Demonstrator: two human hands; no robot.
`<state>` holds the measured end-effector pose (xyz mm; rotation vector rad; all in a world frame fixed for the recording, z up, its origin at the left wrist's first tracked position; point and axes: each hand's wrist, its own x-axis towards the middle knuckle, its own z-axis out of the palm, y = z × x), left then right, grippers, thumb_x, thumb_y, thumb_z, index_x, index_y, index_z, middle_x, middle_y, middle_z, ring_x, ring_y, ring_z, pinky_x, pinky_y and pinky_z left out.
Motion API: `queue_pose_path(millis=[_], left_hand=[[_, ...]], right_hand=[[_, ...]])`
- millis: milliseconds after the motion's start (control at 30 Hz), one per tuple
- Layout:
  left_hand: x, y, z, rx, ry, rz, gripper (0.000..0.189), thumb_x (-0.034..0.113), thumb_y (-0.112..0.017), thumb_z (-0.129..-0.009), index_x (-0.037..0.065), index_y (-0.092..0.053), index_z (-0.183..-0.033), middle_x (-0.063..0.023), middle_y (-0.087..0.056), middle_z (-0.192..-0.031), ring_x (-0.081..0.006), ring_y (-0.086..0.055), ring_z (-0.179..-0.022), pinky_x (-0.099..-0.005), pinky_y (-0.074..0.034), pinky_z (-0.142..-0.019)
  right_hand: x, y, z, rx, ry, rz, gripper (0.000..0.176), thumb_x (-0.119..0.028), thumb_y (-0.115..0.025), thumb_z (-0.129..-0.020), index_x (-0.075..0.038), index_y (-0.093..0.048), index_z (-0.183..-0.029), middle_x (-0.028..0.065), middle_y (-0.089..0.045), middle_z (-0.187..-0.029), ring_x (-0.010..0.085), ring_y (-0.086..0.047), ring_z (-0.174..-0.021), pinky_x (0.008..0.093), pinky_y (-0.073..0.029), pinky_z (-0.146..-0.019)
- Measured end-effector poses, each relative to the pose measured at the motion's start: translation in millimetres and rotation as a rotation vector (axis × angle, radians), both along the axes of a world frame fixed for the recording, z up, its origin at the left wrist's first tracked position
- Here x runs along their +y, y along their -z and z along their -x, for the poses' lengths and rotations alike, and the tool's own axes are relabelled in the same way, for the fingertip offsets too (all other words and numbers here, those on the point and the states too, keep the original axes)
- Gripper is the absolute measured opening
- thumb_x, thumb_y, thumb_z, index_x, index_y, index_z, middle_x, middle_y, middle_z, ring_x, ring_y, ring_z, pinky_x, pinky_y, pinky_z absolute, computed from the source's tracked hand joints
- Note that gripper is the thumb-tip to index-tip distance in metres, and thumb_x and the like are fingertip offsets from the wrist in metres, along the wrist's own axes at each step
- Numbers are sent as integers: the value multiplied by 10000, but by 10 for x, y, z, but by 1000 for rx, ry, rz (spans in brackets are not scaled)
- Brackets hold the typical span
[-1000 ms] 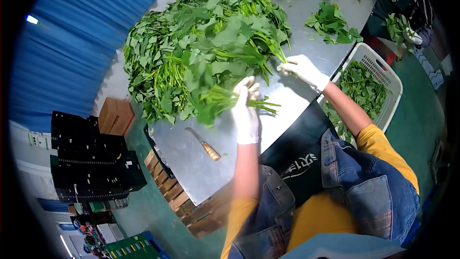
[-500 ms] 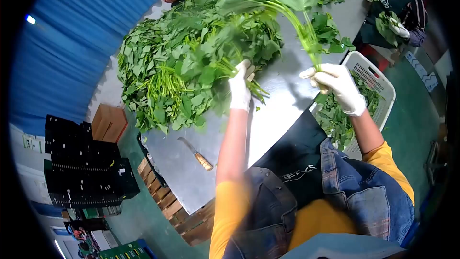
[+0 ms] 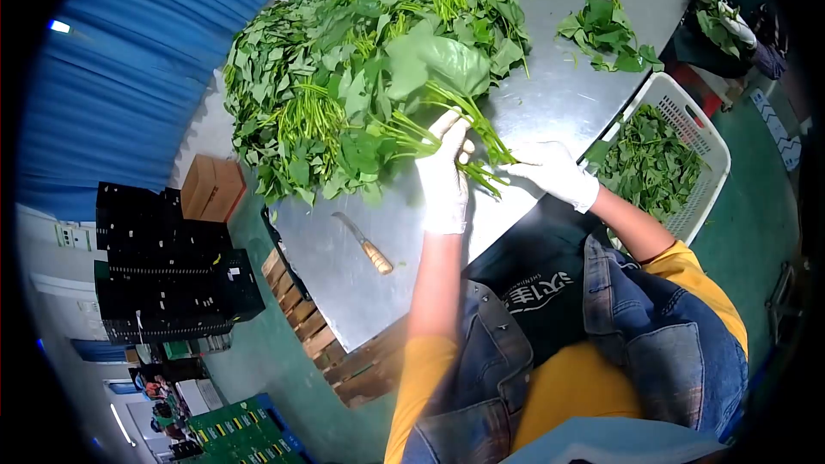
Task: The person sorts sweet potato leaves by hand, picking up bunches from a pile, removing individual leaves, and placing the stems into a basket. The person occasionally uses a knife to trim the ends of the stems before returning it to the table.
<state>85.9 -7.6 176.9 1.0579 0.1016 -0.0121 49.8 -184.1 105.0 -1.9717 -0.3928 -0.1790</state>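
Left hand (image 3: 443, 174), gloved, grip closed around a bunch of leafy stems (image 3: 430, 112) beside the big heap (image 3: 344, 51) on the table (image 3: 550, 94). Right hand (image 3: 550, 170) pinches the bunch's stem ends. Knife (image 3: 365, 243) lies near, apart.

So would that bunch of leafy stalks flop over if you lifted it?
Probably floppy: the bunch has thin stalks and wide leaves spreading beyond the left hand. Likely light too, since the right hand only pinches its stalk ends.

white print on black apron (image 3: 526, 262), illegible
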Motion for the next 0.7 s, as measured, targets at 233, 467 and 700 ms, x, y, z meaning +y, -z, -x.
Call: queue_pose_path(millis=[233,467,700], left_hand=[[-83,683,-84,12,-94,-214,164,9,-702,-796,-20,-628,-940,-9,-591,-742,-48,-478,-568,-183,-359,-501],[-84,542,-24,-16,-124,-264,100,23,-655,-845,7,-602,-928,6,-554,-727,-43,-458,-559,-182,-353,-501],[493,566,-181,94,-123,551,86,86,-565,-932,54,-544,-1009,6,-520,-805,-59,-452,-628,-182,-364,-534]], right_hand=[[72,-118,-32,83,-108,1,358,-146,-639,-842,-35,-609,-1181,24,-656,-851,113,-585,-723,235,-471,-656],[144,-466,22,437,85,-762,183,-110,-584,-866,-7,-702,-961,-2,-654,-762,38,-524,-609,179,-397,-549],[-1429,370,183,16,124,-1434,399,-198,-501,-956,28,-475,-1284,122,-606,-1136,147,-592,-865,244,-501,-709]])
